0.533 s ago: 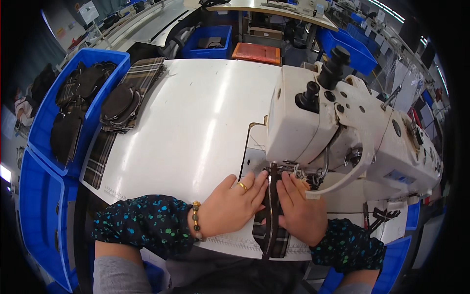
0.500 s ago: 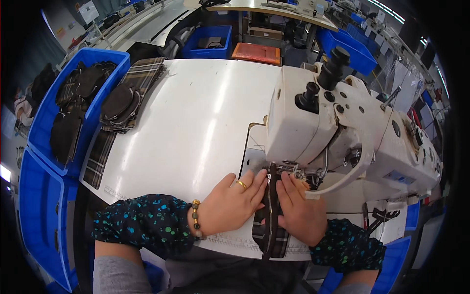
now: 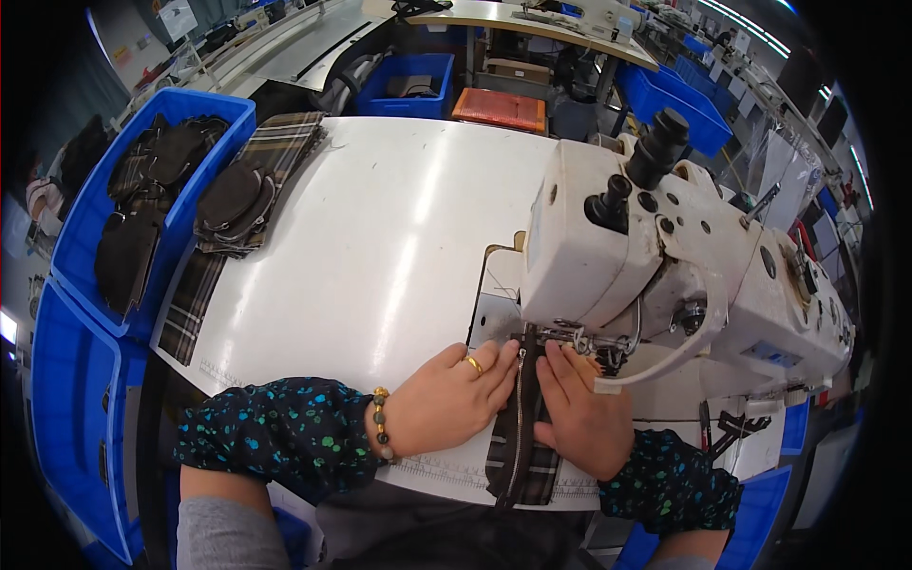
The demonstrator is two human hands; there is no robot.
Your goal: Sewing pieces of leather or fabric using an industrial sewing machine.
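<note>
My left hand [image 3: 446,404], with a gold ring and beaded bracelet, lies with fingers stretched along the left of a dark brown zipper strip [image 3: 522,427] on brown plaid fabric [image 3: 543,475]. My right hand [image 3: 584,413] lies on the strip's other side, fingers extended and pressed on the work, thumb out toward the zipper. Both fingertip rows are just below the presser-foot area [image 3: 570,334] of a white industrial sewing machine [image 3: 598,271], where the strip's far end lies. The needle itself is too small to make out.
Stacked dark pouches [image 3: 233,204] rest on plaid fabric [image 3: 190,313] along the white table's [image 3: 361,228] left side, beside a blue bin [image 3: 66,237] of similar pieces. Dark small tools [image 3: 736,427] lie at right. Behind are an orange box [image 3: 499,106], more bins and another sewing table.
The zipper strip's near end has shifted slightly left, and my right thumb shows more clearly beside it. The view has shifted a little, placing the machine lower in the picture.
</note>
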